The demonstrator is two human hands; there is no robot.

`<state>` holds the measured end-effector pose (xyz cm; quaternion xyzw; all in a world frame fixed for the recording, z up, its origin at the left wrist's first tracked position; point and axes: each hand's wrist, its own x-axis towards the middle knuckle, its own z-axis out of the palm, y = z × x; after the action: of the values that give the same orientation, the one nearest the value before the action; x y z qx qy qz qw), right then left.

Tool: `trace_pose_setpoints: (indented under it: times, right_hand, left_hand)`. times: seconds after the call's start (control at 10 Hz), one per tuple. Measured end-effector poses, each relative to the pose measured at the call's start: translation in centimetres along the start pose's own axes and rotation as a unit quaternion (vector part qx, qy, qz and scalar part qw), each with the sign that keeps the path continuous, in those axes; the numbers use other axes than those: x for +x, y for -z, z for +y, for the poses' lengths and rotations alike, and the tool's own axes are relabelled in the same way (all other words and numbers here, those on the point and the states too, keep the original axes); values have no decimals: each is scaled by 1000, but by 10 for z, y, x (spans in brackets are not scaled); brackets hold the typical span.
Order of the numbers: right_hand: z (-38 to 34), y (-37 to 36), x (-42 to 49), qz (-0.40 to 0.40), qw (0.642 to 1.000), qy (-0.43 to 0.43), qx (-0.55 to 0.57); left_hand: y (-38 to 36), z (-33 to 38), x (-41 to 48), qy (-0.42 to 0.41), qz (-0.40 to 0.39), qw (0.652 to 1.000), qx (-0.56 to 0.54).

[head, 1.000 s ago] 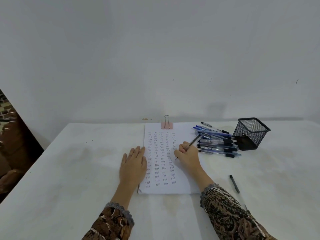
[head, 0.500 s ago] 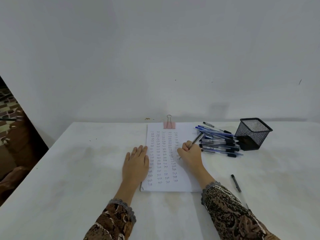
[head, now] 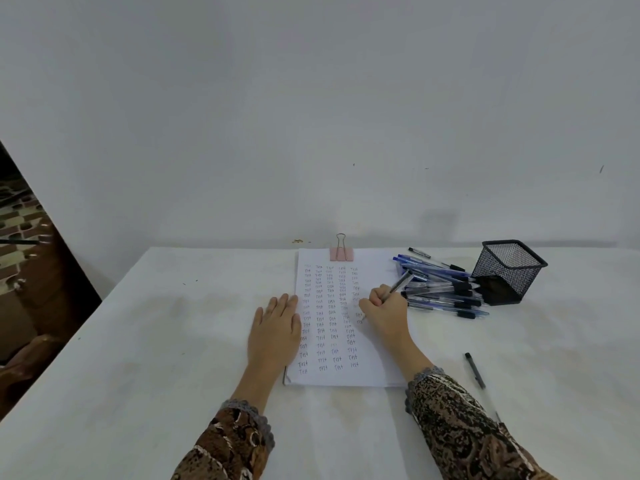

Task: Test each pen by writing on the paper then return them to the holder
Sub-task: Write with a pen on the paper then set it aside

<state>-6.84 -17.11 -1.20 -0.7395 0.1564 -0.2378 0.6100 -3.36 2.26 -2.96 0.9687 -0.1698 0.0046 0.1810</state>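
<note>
White paper point(head: 367, 372) lies on the table point(head: 173, 341). The right grip point(head: 384, 311) holds a pen point(head: 401, 281), tip on the paper. The left grip point(head: 277, 330) lies flat on its edge. The holder point(head: 507, 268) stands right of both.

The holder point(head: 509, 268) is black wire mesh, metal by the look of it. The paper point(head: 374, 368) is plain matt white, and the binder clip point(head: 341, 253) is matt pink with shiny bare wire handles. The loose pens point(head: 443, 292) have clear glossy plastic barrels, and the grey pen point(head: 399, 285) in the right hand point(head: 382, 311) looks shiny too. The table point(head: 138, 341) is matt white and kinda blotchy. The sleeves point(head: 460, 427) are patterned cloth with lacy cuffs.
</note>
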Motion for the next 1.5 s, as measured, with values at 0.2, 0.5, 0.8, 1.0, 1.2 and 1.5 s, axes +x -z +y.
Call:
trace_pose_setpoints:
  times: [0.2, 0.5, 0.8, 1.0, 1.2, 1.5]
  right_hand:
    - [0, 0, -1, -5, 1000, 1, 0]
    - [-12, 19, 3, 12, 939, -153, 308]
    - [-10, 36, -15, 5, 859, -206, 468]
    - [-11, 44, -21, 21, 809, -223, 544]
    - [-15, 48, -27, 48, 862, -181, 471]
    - [-23, 69, -34, 130, 957, -127, 225]
  left_hand:
    - [1, 0, -1, 1, -1, 1000, 3]
    - [4, 0, 3, 17, -8, 1000, -13]
    - [4, 0, 2, 40, 15, 999, 3]
    - [1, 1, -1, 43, 35, 998, 5]
    - [0, 1, -1, 41, 44, 998, 1]
    - [1, 1, -1, 42, 42, 998, 7]
